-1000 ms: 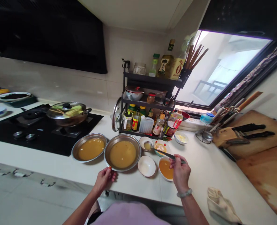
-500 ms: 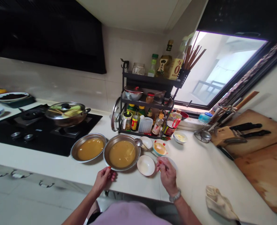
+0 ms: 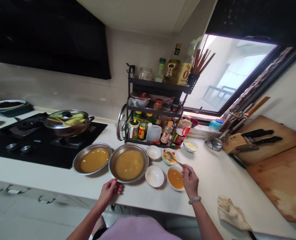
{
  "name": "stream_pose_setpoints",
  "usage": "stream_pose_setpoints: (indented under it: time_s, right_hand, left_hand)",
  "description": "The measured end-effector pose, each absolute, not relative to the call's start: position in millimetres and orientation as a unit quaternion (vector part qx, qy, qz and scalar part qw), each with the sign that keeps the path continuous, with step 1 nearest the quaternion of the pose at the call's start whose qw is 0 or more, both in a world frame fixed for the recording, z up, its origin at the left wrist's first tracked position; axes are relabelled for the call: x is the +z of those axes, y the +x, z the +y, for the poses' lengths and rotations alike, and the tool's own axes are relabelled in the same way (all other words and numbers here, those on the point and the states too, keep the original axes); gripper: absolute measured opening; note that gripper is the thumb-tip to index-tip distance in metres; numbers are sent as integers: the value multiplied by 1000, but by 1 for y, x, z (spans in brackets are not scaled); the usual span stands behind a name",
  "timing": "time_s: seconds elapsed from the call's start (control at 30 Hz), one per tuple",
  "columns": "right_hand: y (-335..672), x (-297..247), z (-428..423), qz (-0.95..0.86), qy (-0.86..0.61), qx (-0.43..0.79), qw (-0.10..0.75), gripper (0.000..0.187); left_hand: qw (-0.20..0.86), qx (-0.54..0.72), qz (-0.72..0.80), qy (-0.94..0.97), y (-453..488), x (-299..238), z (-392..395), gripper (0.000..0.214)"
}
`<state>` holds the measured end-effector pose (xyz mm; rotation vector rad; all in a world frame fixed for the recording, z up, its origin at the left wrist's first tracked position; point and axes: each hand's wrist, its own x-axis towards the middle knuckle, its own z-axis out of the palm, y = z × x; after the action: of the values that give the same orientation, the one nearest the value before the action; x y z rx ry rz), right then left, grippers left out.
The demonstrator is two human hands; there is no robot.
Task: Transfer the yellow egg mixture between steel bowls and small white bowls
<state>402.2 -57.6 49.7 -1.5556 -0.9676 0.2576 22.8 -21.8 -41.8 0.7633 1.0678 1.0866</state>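
My right hand (image 3: 191, 181) is closed round the handle of a metal spoon (image 3: 177, 161). The spoon's head lies over a small patterned bowl (image 3: 164, 160) with orange liquid; whether it touches the liquid I cannot tell. Just under this hand is a white bowl (image 3: 168, 181) of darker orange liquid. My left hand (image 3: 110, 190) pinches the front rim of a round metal dish (image 3: 110, 166) of yellowish-brown liquid with pale bits. A second metal dish (image 3: 75, 166) of similar liquid sits to its left. Two small white bowls (image 3: 154, 176) (image 3: 154, 153) stand right of the dishes.
A lidded pan (image 3: 67, 125) stands on the black hob (image 3: 37, 153) at left. Behind the bowls is a black rack (image 3: 155, 111) with bottles and jars. A knife block (image 3: 234, 143), cutting boards (image 3: 275, 180) and a cloth (image 3: 231, 213) are at right.
My right hand has moved right and turned, carrying the spoon from the metal dish's right edge to the patterned bowl. My left hand stays at the dish's rim. The view has shifted slightly.
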Motion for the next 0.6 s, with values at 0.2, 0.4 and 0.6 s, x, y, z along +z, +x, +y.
stream_pose_setpoints:
  time_s: [0.2, 0.4, 0.6]
  right_hand:
    - [414, 52, -57, -403, -685, 98, 599, 48]
    - [416, 52, -62, -323, -682, 116, 646, 44]
    - [420, 55, -63, -249, -647, 134, 708, 37]
  left_hand:
    - [652, 478, 472, 353, 23, -43, -20, 51]
    - [643, 474, 481, 362, 23, -42, -21, 52]
    - [645, 474, 481, 357, 22, -42, -21, 52]
